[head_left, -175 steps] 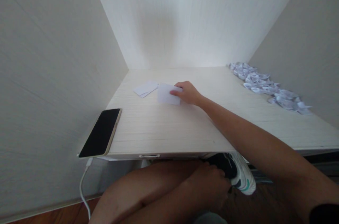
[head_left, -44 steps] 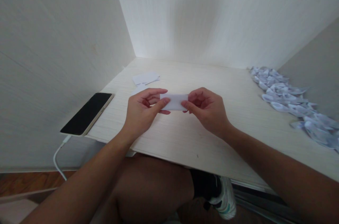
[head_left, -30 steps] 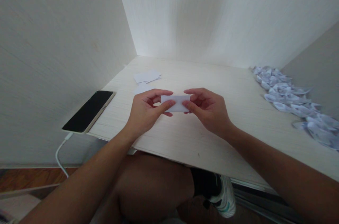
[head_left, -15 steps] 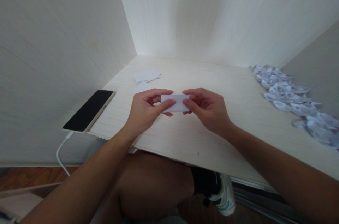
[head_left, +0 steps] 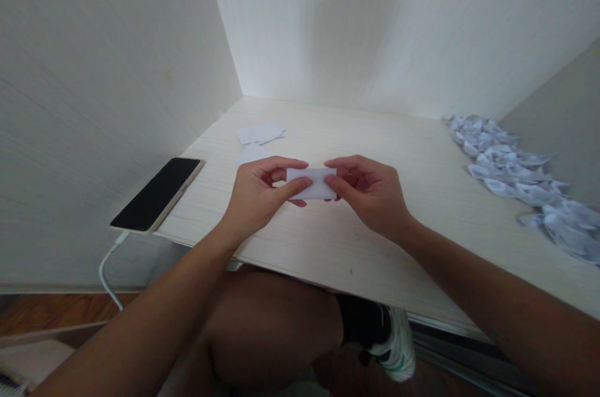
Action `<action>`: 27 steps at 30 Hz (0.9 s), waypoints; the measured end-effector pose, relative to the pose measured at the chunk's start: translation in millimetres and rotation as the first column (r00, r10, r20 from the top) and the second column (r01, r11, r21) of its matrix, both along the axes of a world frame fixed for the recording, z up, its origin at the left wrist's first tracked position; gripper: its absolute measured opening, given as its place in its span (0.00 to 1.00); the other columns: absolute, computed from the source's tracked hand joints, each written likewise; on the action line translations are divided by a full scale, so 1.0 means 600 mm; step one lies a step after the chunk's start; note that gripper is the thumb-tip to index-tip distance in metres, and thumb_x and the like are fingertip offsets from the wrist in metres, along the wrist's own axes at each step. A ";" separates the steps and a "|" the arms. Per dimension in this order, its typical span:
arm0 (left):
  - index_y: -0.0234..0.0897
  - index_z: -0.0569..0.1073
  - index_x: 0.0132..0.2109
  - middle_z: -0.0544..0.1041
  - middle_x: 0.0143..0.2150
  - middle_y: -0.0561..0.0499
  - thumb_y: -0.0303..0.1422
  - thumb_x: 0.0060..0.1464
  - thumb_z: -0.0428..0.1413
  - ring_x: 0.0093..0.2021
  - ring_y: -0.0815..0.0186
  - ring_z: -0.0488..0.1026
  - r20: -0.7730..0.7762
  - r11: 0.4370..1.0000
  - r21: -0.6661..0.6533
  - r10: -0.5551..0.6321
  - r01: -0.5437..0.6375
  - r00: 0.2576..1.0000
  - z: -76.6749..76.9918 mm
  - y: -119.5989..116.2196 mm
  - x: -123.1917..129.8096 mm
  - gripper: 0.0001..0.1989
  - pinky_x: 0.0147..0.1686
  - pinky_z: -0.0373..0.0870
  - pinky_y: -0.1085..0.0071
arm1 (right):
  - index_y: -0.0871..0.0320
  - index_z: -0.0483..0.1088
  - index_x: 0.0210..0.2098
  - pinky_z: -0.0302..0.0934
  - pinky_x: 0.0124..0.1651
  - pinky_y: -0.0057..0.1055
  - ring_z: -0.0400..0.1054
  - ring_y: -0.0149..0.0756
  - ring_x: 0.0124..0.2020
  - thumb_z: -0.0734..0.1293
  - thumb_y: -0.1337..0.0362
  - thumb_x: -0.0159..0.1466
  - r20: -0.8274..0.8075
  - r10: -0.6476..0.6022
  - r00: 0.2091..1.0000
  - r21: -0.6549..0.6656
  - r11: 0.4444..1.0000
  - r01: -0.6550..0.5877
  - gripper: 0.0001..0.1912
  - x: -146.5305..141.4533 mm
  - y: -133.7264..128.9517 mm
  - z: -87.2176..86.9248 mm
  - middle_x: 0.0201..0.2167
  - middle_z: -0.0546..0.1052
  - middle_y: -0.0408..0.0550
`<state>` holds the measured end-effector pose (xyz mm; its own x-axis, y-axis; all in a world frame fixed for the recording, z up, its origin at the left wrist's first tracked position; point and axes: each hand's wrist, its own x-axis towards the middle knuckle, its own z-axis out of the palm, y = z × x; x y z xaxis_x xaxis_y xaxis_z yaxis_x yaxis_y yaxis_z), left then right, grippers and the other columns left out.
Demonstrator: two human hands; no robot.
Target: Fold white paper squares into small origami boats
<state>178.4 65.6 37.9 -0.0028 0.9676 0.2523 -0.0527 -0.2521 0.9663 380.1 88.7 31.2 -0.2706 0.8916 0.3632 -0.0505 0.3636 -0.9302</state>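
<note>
- While the right hand (head_left: 370,190) worked alone seconds earlier, the left hand (head_left: 260,190) has since joined it, both now clamped on opposite ends of the slip (head_left: 319,184), thumbs pressed to its face.
- Over the worktop (head_left: 304,237), whether touching it cannot be told, the slip has hardly stirred in the last half second, suggesting a steadying or pressing stage; its narrow form suggests folded paper.
- Smooth, matte and white, the slip forms a straight-edged rectangle, wider than tall.
- Beyond the slip and to its left, thin white sheets (head_left: 260,133) lie flat and overlapping.
- Well to the slip's right, a pile (head_left: 506,165) of pointed white paper pieces looks rumpled; folded or crumpled is unclear.
- Well to the slip's left lies a dark-screened phone (head_left: 157,194), pale-rimmed, with a white cable (head_left: 104,275).
- Around the slip, the worktop shows pale, fine, grain-like streaks.
</note>
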 end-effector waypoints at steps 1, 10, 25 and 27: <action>0.35 0.85 0.40 0.80 0.27 0.53 0.34 0.44 0.74 0.27 0.65 0.81 0.005 1.000 0.001 -0.004 0.004 1.000 0.000 0.000 0.000 0.15 0.25 0.86 0.69 | 0.58 0.80 0.42 0.72 0.27 0.27 0.76 0.29 0.26 0.78 0.62 0.61 0.005 -0.005 1.000 0.000 1.000 0.005 0.11 0.000 0.000 0.000 0.28 0.80 0.42; 0.35 0.85 0.40 0.81 0.28 0.52 0.33 0.45 0.74 0.29 0.64 0.82 0.015 1.000 -0.016 -0.012 0.012 1.000 0.000 0.001 0.000 0.14 0.26 0.86 0.70 | 0.57 0.81 0.42 0.72 0.28 0.29 0.75 0.31 0.26 0.78 0.62 0.60 0.029 -0.026 0.999 0.009 1.000 0.026 0.11 0.000 -0.001 0.000 0.28 0.81 0.43; 0.36 0.84 0.41 0.75 0.23 0.56 0.33 0.42 0.76 0.25 0.65 0.78 0.042 0.999 -0.044 0.001 0.000 0.999 0.000 -0.002 -0.003 0.17 0.22 0.85 0.68 | 0.58 0.82 0.45 0.73 0.30 0.30 0.73 0.29 0.23 0.77 0.62 0.61 0.070 -0.023 0.997 0.017 1.000 0.022 0.13 0.002 -0.003 0.005 0.25 0.81 0.42; 0.36 0.84 0.41 0.74 0.23 0.56 0.33 0.42 0.76 0.25 0.66 0.77 0.058 0.998 -0.062 0.000 0.004 0.998 -0.001 0.000 -0.003 0.17 0.23 0.84 0.68 | 0.58 0.82 0.45 0.72 0.29 0.30 0.72 0.29 0.23 0.77 0.61 0.60 0.066 -0.023 0.998 0.006 1.000 0.023 0.14 0.002 -0.003 0.004 0.25 0.82 0.43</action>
<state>176.4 65.4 37.2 -0.0140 0.9814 0.1913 -0.1096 -0.1917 0.9753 381.3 86.9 33.8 -0.2735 0.8960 0.3498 0.0198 0.3688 -0.9293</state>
